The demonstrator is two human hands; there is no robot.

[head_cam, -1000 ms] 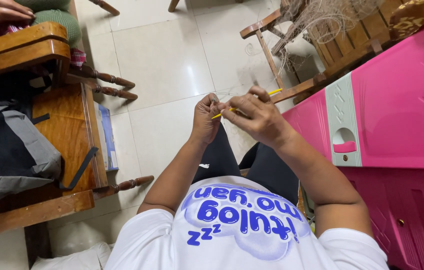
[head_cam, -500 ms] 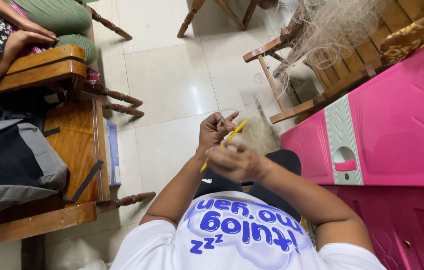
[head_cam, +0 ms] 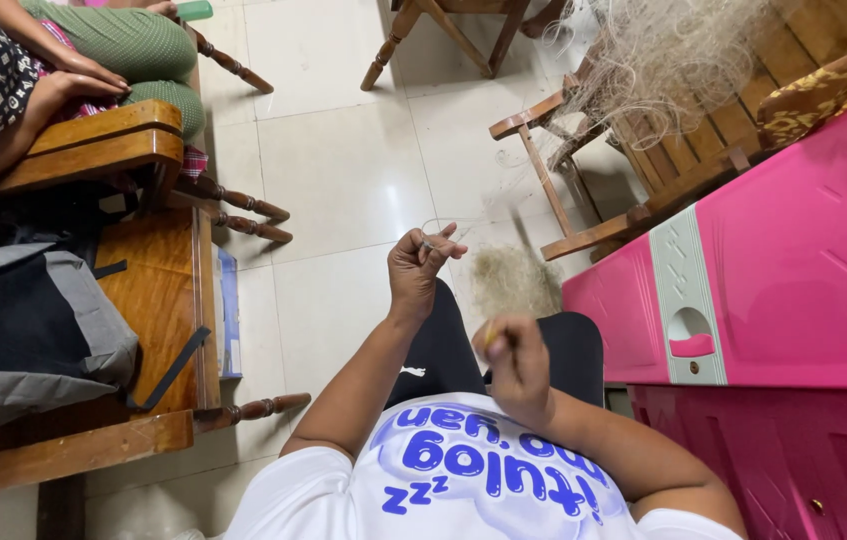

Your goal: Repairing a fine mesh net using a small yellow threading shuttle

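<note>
Yellow netting needle (head_cam: 490, 337), a thin stick mostly hidden, sits inside the closed fist of the right hand (head_cam: 513, 362), drawn back close to the white printed shirt. Just beyond, the left hand (head_cam: 421, 265) is raised above the black-clad knees, thumb and fingertips pinched together on a fine pale thread (head_cam: 448, 226) that loops away from them. A blurred wad of beige fishing net (head_cam: 513, 280) lies past both hands on the tiled floor. Farther off, more tangled pale netting (head_cam: 668, 55) drapes over a slatted wooden chair (head_cam: 643, 160), beside a pink plastic cabinet (head_cam: 793, 270).
</note>
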